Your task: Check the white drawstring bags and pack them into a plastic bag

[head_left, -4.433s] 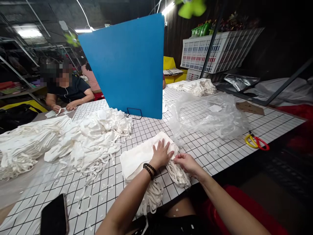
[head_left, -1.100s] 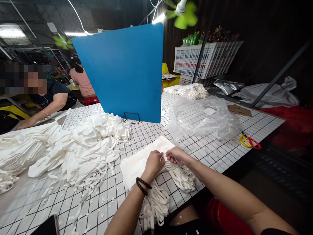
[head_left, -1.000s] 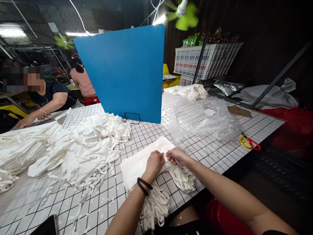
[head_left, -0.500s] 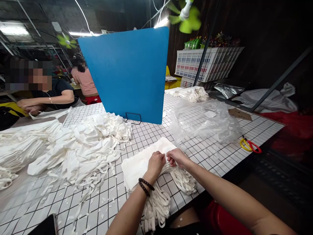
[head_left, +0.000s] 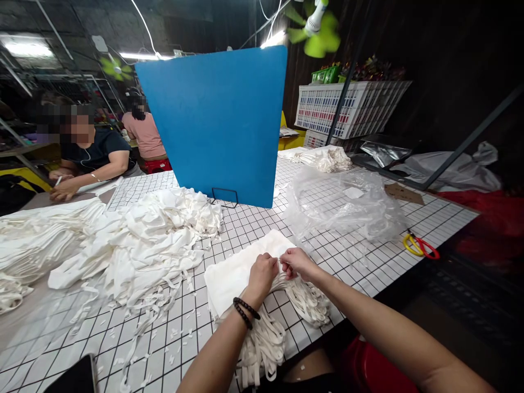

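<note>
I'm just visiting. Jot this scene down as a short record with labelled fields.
Table: white with black grid lines
Left hand: over the cloth stack, fingers bent
Right hand: close beside the left, fingers curled; anything pinched is too small to tell
Straps: looped bunches on the stack's near side
To the left: loose cloth pile; phone, partly out of frame
To the right: clear plastic; scissors, yellow and red handles
Beyond: upright blue board

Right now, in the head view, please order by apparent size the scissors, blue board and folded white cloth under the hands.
1. Blue board, largest although it stands farther away
2. Folded white cloth, partly hidden by the left hand
3. Scissors
</note>
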The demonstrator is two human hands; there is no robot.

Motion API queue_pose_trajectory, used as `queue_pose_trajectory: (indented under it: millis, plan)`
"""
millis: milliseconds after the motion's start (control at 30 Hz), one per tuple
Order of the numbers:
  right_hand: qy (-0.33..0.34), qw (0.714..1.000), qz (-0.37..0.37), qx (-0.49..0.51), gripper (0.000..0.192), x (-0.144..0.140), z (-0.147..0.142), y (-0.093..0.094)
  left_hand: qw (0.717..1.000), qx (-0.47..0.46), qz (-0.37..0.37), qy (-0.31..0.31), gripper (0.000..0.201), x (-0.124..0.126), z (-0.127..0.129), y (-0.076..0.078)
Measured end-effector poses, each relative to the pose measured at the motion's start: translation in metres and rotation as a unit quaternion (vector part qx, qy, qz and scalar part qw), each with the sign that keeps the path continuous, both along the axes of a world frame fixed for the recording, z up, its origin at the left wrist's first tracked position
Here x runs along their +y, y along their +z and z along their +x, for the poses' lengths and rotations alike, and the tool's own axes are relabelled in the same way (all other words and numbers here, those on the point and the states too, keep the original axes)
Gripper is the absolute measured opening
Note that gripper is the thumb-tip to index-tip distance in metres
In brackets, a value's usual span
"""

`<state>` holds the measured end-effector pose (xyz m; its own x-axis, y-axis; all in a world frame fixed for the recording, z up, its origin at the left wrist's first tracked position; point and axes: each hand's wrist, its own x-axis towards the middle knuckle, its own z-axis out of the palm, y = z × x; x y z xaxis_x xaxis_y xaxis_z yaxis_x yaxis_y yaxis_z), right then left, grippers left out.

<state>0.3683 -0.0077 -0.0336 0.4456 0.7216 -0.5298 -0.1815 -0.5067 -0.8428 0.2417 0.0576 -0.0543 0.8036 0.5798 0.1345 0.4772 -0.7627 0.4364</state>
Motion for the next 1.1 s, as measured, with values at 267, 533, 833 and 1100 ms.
queue_pose_trajectory:
  millis: [267, 533, 833, 1100]
  plan:
    - [-0.007, 1.000, -0.005, 0.025, 0.006, 0.0020, 0.0011, 0.0017, 1.000, 0.005, 0.001, 0.000, 0.025, 0.0004, 0.0000, 0.0003]
    - [-0.013, 0.999, 0.005, 0.034, 0.006, 0.0006, -0.0056, 0.0047, 1.000, 0.005, 0.011, 0.012, 0.024, -0.0014, 0.0014, -0.0015]
    - [-0.040, 0.998, 0.004, 0.038, 0.005, -0.0009, -0.0065, 0.0026, 1.000, 0.003, 0.003, 0.027, 0.025, -0.0033, 0.0022, -0.0038]
    - [-0.045, 0.998, 0.004, 0.046, 0.006, -0.0011, -0.0033, 0.0006, 1.000, -0.003, 0.003, 0.026, 0.025, -0.0024, 0.0014, -0.0055]
